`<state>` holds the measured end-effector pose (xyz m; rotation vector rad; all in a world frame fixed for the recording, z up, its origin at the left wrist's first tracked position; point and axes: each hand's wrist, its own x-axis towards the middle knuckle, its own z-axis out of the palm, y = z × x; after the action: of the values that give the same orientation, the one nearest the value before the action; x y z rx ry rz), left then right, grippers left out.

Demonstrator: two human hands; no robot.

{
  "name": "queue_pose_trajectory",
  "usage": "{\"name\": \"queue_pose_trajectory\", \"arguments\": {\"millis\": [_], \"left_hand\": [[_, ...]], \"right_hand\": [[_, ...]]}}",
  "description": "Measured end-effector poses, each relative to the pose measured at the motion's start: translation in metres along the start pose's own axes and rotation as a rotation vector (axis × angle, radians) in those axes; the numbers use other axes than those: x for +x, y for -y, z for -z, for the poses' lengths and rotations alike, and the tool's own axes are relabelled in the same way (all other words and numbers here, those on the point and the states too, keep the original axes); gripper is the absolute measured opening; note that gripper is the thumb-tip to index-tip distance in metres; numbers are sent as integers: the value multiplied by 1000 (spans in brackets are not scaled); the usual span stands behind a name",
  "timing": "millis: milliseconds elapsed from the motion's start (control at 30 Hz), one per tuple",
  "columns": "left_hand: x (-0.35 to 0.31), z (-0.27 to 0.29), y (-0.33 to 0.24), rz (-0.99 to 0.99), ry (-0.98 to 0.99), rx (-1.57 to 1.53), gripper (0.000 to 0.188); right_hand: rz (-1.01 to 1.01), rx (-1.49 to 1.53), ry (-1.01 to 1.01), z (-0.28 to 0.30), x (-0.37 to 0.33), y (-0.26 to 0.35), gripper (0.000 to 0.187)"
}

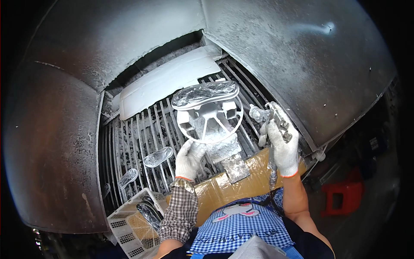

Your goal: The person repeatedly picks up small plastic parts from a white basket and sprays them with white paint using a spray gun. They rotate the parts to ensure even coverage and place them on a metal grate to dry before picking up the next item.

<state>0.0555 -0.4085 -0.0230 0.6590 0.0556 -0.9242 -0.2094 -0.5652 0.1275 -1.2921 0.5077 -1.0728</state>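
Spray booth, head view. The left hand (pixel 189 158), gloved, has its fingers closed on the lower rim of the round turntable stand (pixel 208 122), whose clear shoe-sole part (pixel 206 93) lies long axis 9-to-3. The right hand (pixel 283 151), at 3 o'clock, nearer, is clamped on the spray gun (pixel 271 116); nozzle tip indistinct, hose (pixel 272 172) partly hidden

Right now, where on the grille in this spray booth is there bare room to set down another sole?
Free: the grille between the white panel and the two loose clear soles, and the strip left of them by the booth wall. Crowded: the middle, where the left hand grips the wheel-shaped stand, and right, where the right hand holds the spray gun.
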Motion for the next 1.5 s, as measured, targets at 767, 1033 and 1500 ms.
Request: {"name": "queue_pose_trajectory", "arguments": {"millis": [767,1033,1500], "left_hand": [[-13,-20,61,143,158,-50,44],[-14,-7,36,85,127,-16,43],[-18,-6,-1,-51,148,70,51]], "right_hand": [[-9,-1,31,-8,-36,11,55],[-84,34,108,-2,-33,14,55],[-136,82,159,-22,-20,-4,53]]}}
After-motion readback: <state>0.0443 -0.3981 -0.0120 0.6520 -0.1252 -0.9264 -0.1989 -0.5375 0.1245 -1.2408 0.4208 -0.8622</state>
